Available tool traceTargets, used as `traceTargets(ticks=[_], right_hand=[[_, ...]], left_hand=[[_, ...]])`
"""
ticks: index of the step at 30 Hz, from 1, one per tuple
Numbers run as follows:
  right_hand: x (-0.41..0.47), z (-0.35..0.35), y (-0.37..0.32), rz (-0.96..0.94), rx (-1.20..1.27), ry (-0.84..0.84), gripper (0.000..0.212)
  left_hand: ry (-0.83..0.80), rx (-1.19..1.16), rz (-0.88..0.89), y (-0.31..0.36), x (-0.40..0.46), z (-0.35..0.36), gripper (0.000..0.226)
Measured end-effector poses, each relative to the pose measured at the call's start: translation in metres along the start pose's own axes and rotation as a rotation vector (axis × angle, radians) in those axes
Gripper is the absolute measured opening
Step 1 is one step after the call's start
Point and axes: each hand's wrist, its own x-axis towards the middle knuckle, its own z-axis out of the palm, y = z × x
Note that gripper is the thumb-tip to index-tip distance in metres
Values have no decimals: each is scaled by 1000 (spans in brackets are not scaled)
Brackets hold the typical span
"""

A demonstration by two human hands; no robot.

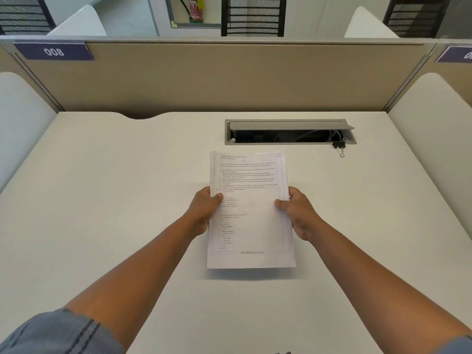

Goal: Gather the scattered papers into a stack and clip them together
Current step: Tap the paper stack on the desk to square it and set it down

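Above the middle of the white worktop [102,200], the left hand [204,210] and the right hand [298,213] grip the side edges of a white printed paper stack [250,215], thumbs on top. A small black binder clip [339,146] lies well apart, beside the grey cable tray [288,123].

Fingers under papers [249,208] — hidden

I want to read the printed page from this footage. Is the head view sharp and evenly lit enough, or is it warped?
Head view: soft, even light, no glare; the paper stack casts a faint shadow on the desk. Headings show, body text too small to read. Wide-angle bending curves the partition. Both hands, left hand and right hand, look sharp.
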Motion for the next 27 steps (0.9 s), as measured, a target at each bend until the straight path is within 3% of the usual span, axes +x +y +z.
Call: traceTargets(ticks=[9,15,27], right_hand=[[27,9,2,-16,-180,96,35],[43,12,7,-7,-238,89,35],[64,16,9,-61,-416,125,43]], left_hand=[[190,126,74,-5,25,-4,7],[290,297,102,-14,43,-6,19],[365,521,216,-26,59,-5,18]])
